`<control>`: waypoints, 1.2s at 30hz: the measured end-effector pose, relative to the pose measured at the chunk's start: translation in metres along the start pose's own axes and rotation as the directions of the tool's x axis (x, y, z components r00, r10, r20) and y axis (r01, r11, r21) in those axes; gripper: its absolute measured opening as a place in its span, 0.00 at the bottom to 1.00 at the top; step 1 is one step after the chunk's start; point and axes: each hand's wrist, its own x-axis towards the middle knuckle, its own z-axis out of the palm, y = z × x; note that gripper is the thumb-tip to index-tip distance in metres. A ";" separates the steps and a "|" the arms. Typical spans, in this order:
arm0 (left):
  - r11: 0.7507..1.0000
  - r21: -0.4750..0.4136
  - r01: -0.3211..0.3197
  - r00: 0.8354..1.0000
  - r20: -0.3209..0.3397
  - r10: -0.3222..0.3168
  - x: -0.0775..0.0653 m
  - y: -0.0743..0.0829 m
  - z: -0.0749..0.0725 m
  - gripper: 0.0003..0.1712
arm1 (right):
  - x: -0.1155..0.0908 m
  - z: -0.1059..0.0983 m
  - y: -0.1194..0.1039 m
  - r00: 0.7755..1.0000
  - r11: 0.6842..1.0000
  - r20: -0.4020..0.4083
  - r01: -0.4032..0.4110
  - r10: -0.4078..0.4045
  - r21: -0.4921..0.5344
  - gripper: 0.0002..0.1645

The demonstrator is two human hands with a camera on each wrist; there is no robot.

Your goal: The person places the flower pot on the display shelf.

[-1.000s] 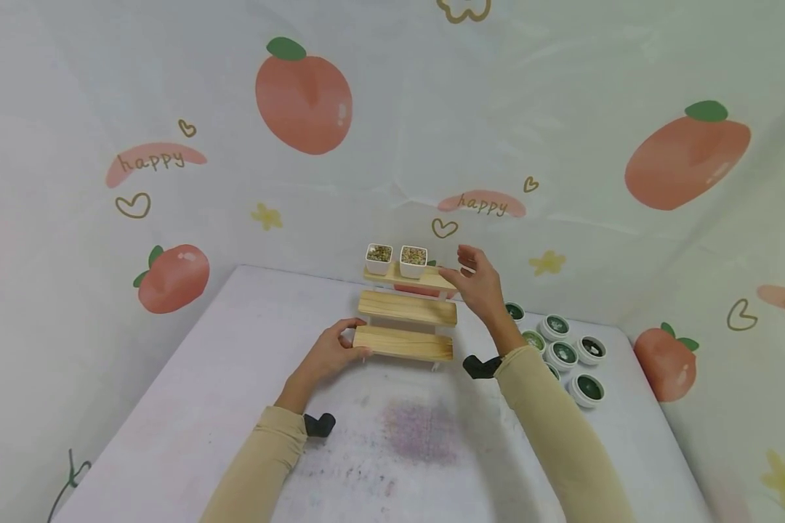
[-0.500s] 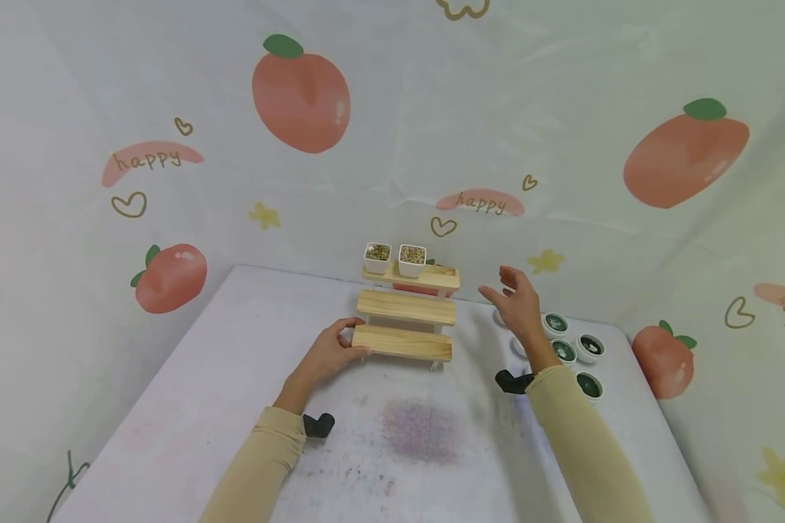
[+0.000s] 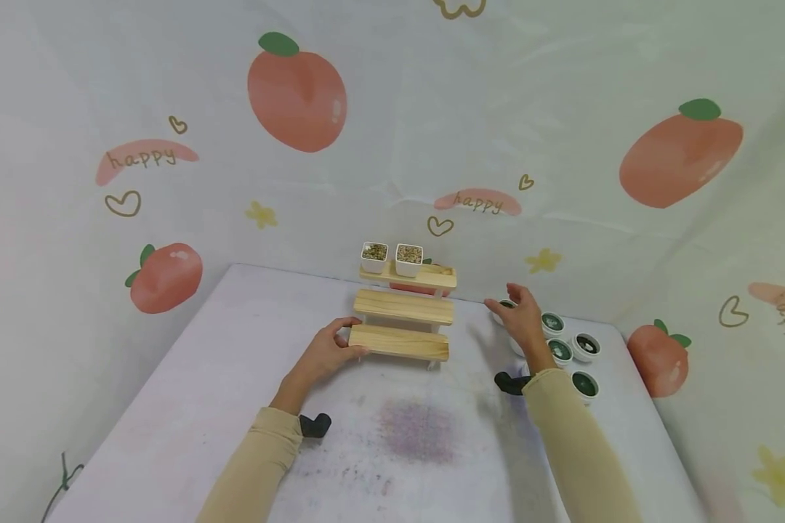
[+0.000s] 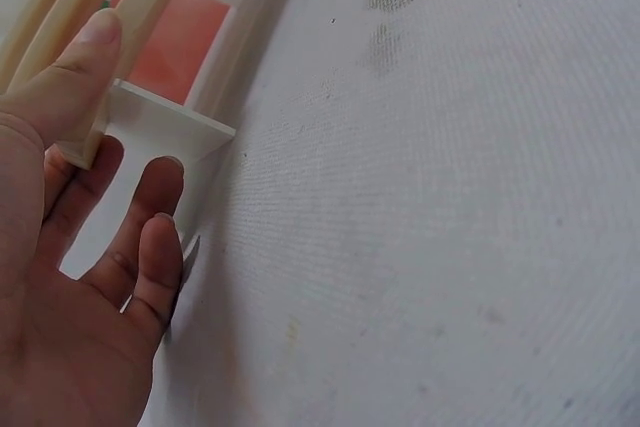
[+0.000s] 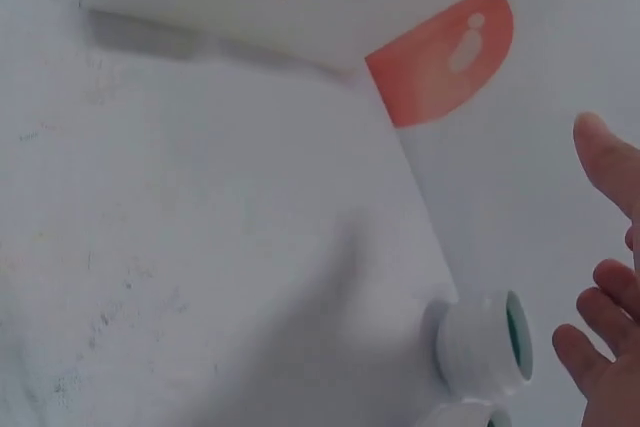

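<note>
A three-tier wooden plant stand [image 3: 402, 306] stands near the back wall. Two square white pots [image 3: 408, 260] with mottled green and brown tops sit on its top board, toward the left. My left hand [image 3: 325, 354] grips the left end of the lowest board [image 3: 399, 341]; in the left wrist view the thumb lies over the board and a finger is under it. My right hand [image 3: 525, 323] hovers, fingers spread and holding nothing, at a round white pot [image 5: 478, 345] with a green inside. The right wrist view shows a gap between fingers and pot.
Several more round white pots with dark green insides, one of them a front pot [image 3: 585, 385], stand at the right of the white table [image 3: 268, 312]. My right forearm partly hides some. A printed cloth wall [image 3: 366, 181] rises right behind the stand.
My right hand has moved from the top board's right end, rightward and then down to the round pots. The left hand keeps its hold on the lowest board.
</note>
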 end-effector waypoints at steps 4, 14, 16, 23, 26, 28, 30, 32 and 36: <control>1.000 0.001 -0.020 1.000 0.007 0.020 -0.001 -0.002 -0.002 0.37 | 0.004 0.003 0.006 1.000 0.998 0.012 -0.016 0.016 -0.058 0.50; 1.000 -0.004 -0.031 1.000 0.000 0.031 -0.002 -0.001 -0.006 0.37 | 0.016 0.006 0.015 0.997 0.979 0.036 -0.066 0.075 -0.190 0.48; 0.999 -0.017 -0.034 0.999 0.003 0.034 -0.003 -0.002 -0.005 0.36 | 0.016 0.006 0.018 0.995 0.977 0.036 -0.084 0.093 -0.198 0.47; 0.999 -0.006 -0.051 0.999 0.010 0.051 -0.003 -0.003 -0.003 0.37 | 0.018 0.005 0.024 0.993 0.961 0.041 -0.100 0.114 -0.258 0.49; 0.998 -0.007 -0.056 0.998 0.010 0.056 -0.002 -0.005 -0.002 0.37 | 0.019 0.004 0.024 0.992 0.953 0.043 -0.101 0.118 -0.286 0.48; 0.998 -0.011 -0.056 0.998 0.012 0.056 -0.002 -0.005 -0.002 0.37 | 0.020 0.005 0.025 0.990 0.949 0.035 -0.122 0.138 -0.292 0.47; 0.998 -0.011 -0.054 0.998 0.014 0.054 -0.002 -0.004 -0.002 0.37 | 0.021 0.006 0.025 0.986 0.942 0.022 -0.149 0.162 -0.300 0.46; 0.999 -0.007 -0.052 0.999 0.015 0.052 -0.003 -0.003 -0.002 0.37 | 0.021 0.008 0.026 0.983 0.937 0.006 -0.174 0.184 -0.302 0.44; 0.999 -0.004 -0.050 0.999 0.013 0.050 -0.003 -0.003 -0.002 0.37 | 0.022 0.010 0.025 0.979 0.932 -0.012 -0.197 0.203 -0.305 0.43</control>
